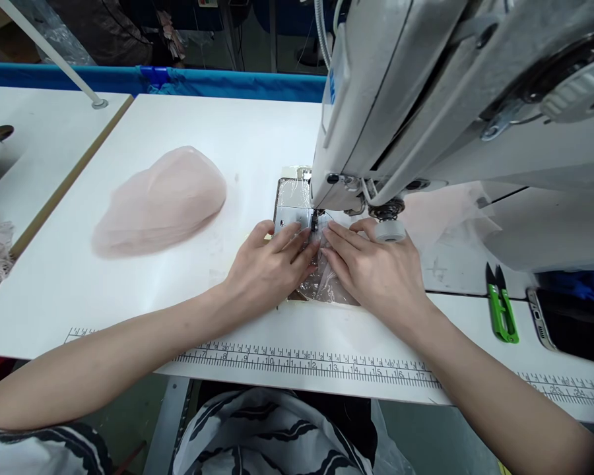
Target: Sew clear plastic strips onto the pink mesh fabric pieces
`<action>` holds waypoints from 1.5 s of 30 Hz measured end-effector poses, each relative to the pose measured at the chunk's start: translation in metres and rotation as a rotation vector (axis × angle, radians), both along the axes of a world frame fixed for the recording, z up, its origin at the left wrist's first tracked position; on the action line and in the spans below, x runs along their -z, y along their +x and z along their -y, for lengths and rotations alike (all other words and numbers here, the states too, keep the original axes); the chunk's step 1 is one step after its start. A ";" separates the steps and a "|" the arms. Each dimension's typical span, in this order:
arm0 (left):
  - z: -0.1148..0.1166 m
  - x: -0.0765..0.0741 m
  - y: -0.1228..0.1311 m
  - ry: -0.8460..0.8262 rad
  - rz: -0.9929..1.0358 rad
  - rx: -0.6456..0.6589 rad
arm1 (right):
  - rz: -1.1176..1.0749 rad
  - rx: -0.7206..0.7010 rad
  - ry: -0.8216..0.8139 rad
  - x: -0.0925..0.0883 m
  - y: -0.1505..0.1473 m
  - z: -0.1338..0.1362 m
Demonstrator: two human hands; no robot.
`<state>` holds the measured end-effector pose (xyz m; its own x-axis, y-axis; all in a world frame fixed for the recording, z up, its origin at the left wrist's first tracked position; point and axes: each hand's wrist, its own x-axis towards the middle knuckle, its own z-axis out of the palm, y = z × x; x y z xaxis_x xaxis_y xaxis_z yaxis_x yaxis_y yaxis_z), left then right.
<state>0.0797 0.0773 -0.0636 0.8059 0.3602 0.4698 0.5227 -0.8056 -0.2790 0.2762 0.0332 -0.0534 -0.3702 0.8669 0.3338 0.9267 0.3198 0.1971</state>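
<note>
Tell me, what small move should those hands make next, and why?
Perhaps ease the sheer fabric gently forward: it lies between the left hand and the right hand, whose fingertips are close to the presser foot of the sewing machine.

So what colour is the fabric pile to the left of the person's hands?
Pale pink; the fabric pile shows best in the head view.

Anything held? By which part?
No grip visible. Right hand rests on sheer fabric near the presser foot; left hand lies alongside. Hidden pinch can't be ruled out.
</note>
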 end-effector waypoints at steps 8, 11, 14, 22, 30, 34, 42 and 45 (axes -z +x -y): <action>0.000 0.002 0.000 -0.020 0.007 -0.002 | -0.011 -0.001 -0.011 -0.001 0.000 0.000; -0.002 0.002 -0.001 -0.036 0.012 -0.003 | 0.010 0.001 0.004 0.001 0.001 0.000; -0.003 0.002 -0.001 -0.047 -0.003 -0.011 | 0.019 0.007 0.010 0.002 0.001 0.000; -0.008 -0.001 -0.001 -0.065 -0.019 -0.018 | 0.028 0.029 -0.026 0.002 0.002 -0.003; -0.010 -0.003 -0.002 -0.095 0.031 0.022 | -0.111 -0.030 -0.045 -0.006 0.006 -0.001; -0.013 -0.006 -0.006 -0.281 0.065 0.097 | -0.368 -0.100 -0.383 -0.026 0.011 0.008; -0.025 -0.007 -0.008 -0.452 0.038 0.209 | -0.503 -0.043 -0.583 -0.036 0.015 0.014; -0.025 -0.004 -0.004 -0.555 0.120 0.146 | -0.583 0.052 -0.491 -0.032 0.013 0.011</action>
